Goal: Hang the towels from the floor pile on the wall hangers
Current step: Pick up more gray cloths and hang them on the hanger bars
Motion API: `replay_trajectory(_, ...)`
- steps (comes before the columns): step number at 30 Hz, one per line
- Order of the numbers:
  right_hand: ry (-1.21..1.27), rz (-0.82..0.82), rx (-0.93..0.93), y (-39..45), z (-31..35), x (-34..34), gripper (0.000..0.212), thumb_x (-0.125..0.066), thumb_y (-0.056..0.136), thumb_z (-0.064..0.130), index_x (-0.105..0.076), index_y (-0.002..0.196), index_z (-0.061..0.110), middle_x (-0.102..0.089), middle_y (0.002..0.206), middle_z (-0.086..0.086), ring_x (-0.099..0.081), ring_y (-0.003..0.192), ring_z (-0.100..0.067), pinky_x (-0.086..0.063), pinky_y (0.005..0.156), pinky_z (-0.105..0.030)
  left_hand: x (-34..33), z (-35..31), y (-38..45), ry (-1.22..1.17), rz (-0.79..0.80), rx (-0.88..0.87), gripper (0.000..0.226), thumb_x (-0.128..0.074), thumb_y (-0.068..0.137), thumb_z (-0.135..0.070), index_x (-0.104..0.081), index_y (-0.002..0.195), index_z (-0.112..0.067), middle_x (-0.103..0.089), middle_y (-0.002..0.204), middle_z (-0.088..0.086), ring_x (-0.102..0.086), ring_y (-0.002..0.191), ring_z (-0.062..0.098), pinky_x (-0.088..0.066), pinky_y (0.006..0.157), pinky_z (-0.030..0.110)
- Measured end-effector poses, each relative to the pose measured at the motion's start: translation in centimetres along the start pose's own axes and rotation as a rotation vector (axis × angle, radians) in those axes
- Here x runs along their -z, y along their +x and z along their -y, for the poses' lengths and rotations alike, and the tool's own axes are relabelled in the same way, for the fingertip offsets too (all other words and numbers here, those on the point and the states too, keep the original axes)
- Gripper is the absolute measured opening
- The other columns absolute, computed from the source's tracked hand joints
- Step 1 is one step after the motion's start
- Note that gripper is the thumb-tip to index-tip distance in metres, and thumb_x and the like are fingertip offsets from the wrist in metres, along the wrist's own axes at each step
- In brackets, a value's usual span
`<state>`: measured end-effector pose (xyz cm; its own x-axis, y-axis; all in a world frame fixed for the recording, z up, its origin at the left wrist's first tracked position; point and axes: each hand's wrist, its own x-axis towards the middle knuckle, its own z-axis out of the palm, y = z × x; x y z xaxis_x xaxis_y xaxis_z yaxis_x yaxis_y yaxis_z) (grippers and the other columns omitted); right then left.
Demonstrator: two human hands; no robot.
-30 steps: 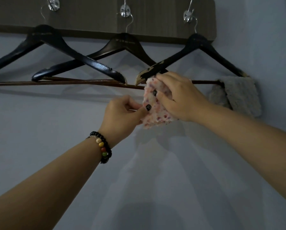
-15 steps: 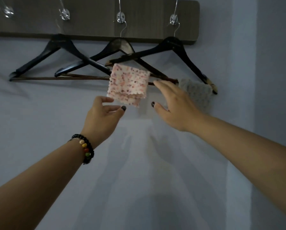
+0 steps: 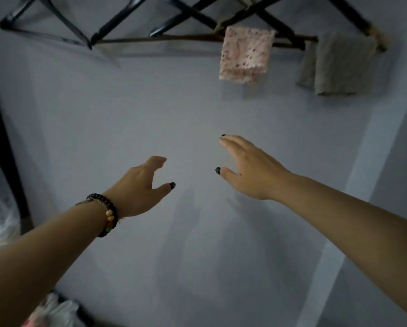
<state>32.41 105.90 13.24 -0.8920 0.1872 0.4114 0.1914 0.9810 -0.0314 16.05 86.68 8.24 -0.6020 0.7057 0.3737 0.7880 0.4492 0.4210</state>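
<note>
Your left hand (image 3: 138,187) is empty, fingers loosely spread with the thumb out toward 3 o'clock, and your right hand (image 3: 247,168) is just as empty, fingers straight and together, pointing toward 11 o'clock. Both hang in front of the bare wall (image 3: 127,114), well apart from any cloth. Up at 12 to 1 o'clock from your right hand, the pink spotted towel (image 3: 245,54) is draped over the bar of a black hanger (image 3: 263,15), folded and hanging flat, with a grey towel (image 3: 339,64) just beside it at its 3 o'clock. The hangers at 10 and 11 o'clock (image 3: 56,22) look bare. Down at 7 o'clock, by the frame's lower edge, something pale and pinkish (image 3: 51,310) is probably the floor pile, though it's too blurred to be sure. Expect the next towel to be light, limp and floppy: pinch it along one edge with both hands so it opens out, then fold it over a bar.
</note>
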Motion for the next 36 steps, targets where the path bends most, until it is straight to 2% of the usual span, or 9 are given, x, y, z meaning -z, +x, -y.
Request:
replay_trajectory(2,0.027,0.069,-0.022,-1.5,1.3,-2.2,0.068,-0.042,0.098,0.043,-0.011,0.153,0.018,-0.006,0.16,0.006,-0.009,0.147,-0.011,-0.017,0.118,-0.031,-0.7,1.6,-2.3,0.045,0.056,0.014,0.067,-0.053,0.092,-0.049,-0.025,0.147,-0.024,-0.042,0.148,0.0,-0.046,0.128,0.02,-0.039,0.103,0.031)
replay_trajectory(6,0.077,0.223,-0.058,-4.0,4.5,-7.0,0.072,-0.043,0.098,0.045,-0.006,0.154,0.02,0.0,0.161,0.008,-0.005,0.147,-0.011,-0.015,0.118,-0.031,-2.4,5.5,-6.5,0.074,0.15,0.041,0.066,-0.052,0.092,-0.049,-0.024,0.147,-0.026,-0.044,0.145,0.001,-0.047,0.126,0.018,-0.039,0.101,0.029)
replay_trajectory(11,0.18,0.368,-0.117,-5.5,10.0,-13.5,0.074,-0.043,0.098,0.046,-0.002,0.154,0.022,0.007,0.16,0.011,-0.001,0.147,-0.01,-0.015,0.118,-0.031,-3.9,12.1,-11.5,0.073,0.251,0.074,0.066,-0.052,0.093,-0.047,-0.024,0.148,-0.023,-0.031,0.155,0.0,-0.037,0.138,0.018,-0.031,0.112,0.031)
replay_trajectory(18,0.349,0.473,-0.241,-5.9,19.4,-21.8,0.073,-0.045,0.097,0.047,-0.003,0.154,0.024,0.015,0.158,0.014,-0.007,0.147,-0.014,-0.024,0.116,-0.036,-4.3,20.2,-17.4,0.011,0.345,0.096,0.065,-0.05,0.096,-0.043,-0.021,0.15,-0.022,-0.021,0.159,0.0,-0.024,0.145,0.015,-0.021,0.115,0.026)
replay_trajectory(21,0.365,0.496,-0.267,-5.7,23.6,-24.9,0.072,-0.045,0.098,0.045,-0.005,0.154,0.023,0.015,0.159,0.011,0.012,0.147,-0.01,-0.017,0.119,-0.038,-4.3,23.6,-20.2,-0.032,0.387,0.116,0.066,-0.051,0.096,-0.041,-0.02,0.151,-0.022,-0.017,0.16,-0.001,-0.032,0.141,0.017,-0.026,0.116,0.029)
replay_trajectory(23,0.366,0.514,-0.268,-5.4,26.2,-27.0,0.072,-0.045,0.098,0.044,-0.006,0.154,0.021,0.015,0.159,0.009,0.018,0.146,-0.011,-0.011,0.12,-0.037,-4.3,25.9,-21.8,-0.053,0.402,0.122,0.066,-0.051,0.097,-0.039,-0.019,0.151,-0.022,-0.016,0.161,-0.001,-0.03,0.142,0.016,-0.027,0.115,0.027)
replay_trajectory(30,0.355,0.671,-0.23,-3.5,33.3,-33.9,0.074,-0.048,0.097,0.039,-0.006,0.153,0.017,0.011,0.16,0.002,0.016,0.146,-0.016,-0.008,0.118,-0.035,-3.6,34.0,-25.2,-0.072,0.402,0.192,0.062,-0.052,0.097,-0.035,-0.025,0.149,-0.015,-0.025,0.157,0.004,-0.024,0.145,0.017,-0.023,0.114,0.025)
replay_trajectory(36,0.394,0.742,-0.184,0.1,37.4,-40.6,0.073,-0.051,0.096,0.037,-0.011,0.152,0.016,0.003,0.16,0.0,0.011,0.147,-0.017,-0.013,0.118,-0.037,-4.1,41.7,-26.5,-0.092,0.429,0.318,0.059,-0.051,0.096,-0.037,-0.03,0.147,-0.015,-0.031,0.154,0.002,-0.032,0.141,0.018,-0.028,0.112,0.026)
